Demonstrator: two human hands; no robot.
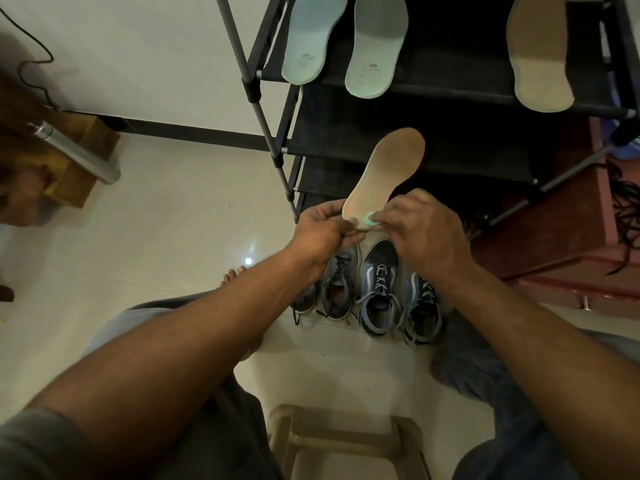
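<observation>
A tan insole [386,169] stands almost upright in front of the shoe rack, its toe end pointing away from me. My left hand [323,230] pinches its heel end from the left. My right hand [420,228] pinches the same end from the right, where a small mint-green patch [367,218] shows by the fingertips. Below my hands several blue lace-up sneakers [379,289] sit side by side on the floor, toes toward the rack.
A black shoe rack [450,88] with grey poles stands ahead; two mint-green insoles [375,46] and another tan insole [538,53] lie on its upper shelf. A beige plastic stool [346,441] is between my knees. A wooden block with a metal tube [74,150] sits left.
</observation>
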